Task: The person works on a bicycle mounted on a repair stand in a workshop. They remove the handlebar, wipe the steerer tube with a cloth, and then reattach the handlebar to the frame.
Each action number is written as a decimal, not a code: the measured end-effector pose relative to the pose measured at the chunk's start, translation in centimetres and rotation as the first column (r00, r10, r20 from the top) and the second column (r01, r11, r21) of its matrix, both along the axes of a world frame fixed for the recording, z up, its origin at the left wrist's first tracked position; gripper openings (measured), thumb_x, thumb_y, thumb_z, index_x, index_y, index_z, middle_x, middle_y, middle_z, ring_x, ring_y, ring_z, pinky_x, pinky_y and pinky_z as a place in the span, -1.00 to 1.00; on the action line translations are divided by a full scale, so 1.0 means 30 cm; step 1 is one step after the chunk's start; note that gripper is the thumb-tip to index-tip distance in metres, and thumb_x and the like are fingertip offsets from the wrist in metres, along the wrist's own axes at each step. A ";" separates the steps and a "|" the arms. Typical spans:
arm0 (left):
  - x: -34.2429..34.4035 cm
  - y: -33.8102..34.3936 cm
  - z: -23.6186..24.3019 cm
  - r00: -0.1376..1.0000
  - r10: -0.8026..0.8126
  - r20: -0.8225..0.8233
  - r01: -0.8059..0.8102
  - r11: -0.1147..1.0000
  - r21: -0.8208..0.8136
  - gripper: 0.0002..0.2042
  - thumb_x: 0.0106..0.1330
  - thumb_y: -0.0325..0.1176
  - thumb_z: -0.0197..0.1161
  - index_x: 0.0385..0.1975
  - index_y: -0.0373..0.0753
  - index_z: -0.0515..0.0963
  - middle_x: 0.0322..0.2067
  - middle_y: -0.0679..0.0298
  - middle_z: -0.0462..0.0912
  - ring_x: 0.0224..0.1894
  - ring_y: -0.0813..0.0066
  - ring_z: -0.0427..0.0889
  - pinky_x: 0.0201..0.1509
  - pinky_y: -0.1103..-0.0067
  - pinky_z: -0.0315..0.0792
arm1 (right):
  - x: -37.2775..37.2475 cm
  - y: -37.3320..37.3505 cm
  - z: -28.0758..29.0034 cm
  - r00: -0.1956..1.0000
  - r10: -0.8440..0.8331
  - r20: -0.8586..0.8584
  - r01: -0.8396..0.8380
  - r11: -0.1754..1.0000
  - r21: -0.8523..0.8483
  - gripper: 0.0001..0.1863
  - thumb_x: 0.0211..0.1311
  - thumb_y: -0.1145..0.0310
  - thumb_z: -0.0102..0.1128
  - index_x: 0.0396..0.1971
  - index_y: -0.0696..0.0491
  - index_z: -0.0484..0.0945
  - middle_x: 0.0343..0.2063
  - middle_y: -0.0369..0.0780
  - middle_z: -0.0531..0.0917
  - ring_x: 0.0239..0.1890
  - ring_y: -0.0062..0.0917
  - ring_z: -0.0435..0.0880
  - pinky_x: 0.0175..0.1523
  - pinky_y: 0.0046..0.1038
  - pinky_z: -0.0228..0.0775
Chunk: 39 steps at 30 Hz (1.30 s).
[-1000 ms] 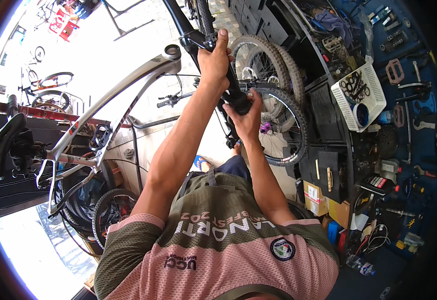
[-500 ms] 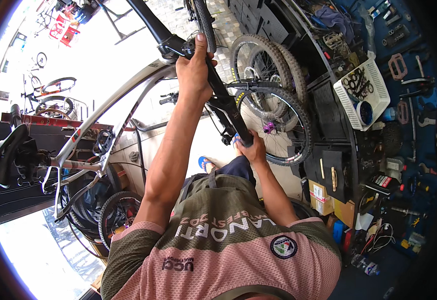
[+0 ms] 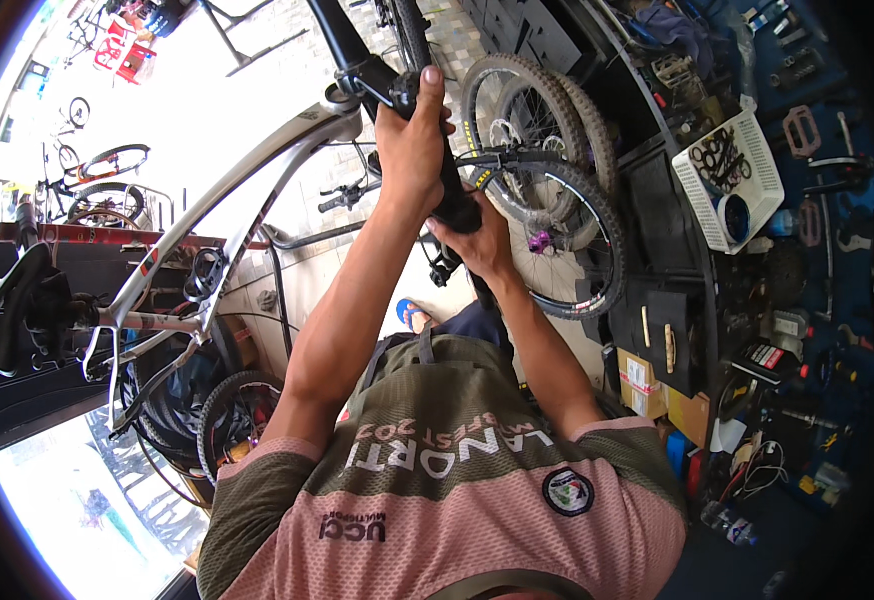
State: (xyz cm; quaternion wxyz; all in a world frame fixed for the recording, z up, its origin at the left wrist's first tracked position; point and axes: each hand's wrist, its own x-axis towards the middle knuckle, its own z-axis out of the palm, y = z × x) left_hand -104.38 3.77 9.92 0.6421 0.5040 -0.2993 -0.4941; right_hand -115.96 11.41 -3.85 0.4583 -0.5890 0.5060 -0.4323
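My left hand [image 3: 412, 150] is wrapped round a thick black bar [image 3: 339, 30], its thumb pointing up along it. A black clamp-like collar [image 3: 365, 76] sits on the bar just beyond that hand. My right hand [image 3: 485, 240] is closed round the bar's near end, close below my left wrist. Beside the collar, to the left, is the front end of a silver bicycle frame [image 3: 147, 268]; I cannot tell whether the two are joined. The frame's black saddle [image 3: 12, 310] is at far left.
Beyond my right hand stand a bicycle wheel [image 3: 612, 250] and other knobbly wheels. A white basket [image 3: 757, 200] of small parts is on the cluttered bench at right. Cardboard boxes [image 3: 640, 385] are below it. Another wheel [image 3: 217, 425] leans at lower left.
The bar's near end and my right hand have moved up and left, nearer my left hand. My left hand and the collar have shifted slightly right. Both hands keep their hold.
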 end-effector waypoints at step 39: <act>0.041 -0.025 -0.023 0.984 0.019 -0.176 -0.007 0.998 0.069 -0.55 0.35 0.10 0.48 -0.25 -0.18 0.53 -0.41 0.31 0.60 -0.38 0.50 0.59 -0.30 0.53 0.47 | -0.065 0.080 -0.014 0.851 -0.202 -0.485 0.043 0.947 -0.318 -0.50 -0.04 0.44 0.54 -0.06 0.06 0.50 -0.13 -0.09 0.67 -0.12 -0.05 0.72 -0.10 -0.14 0.59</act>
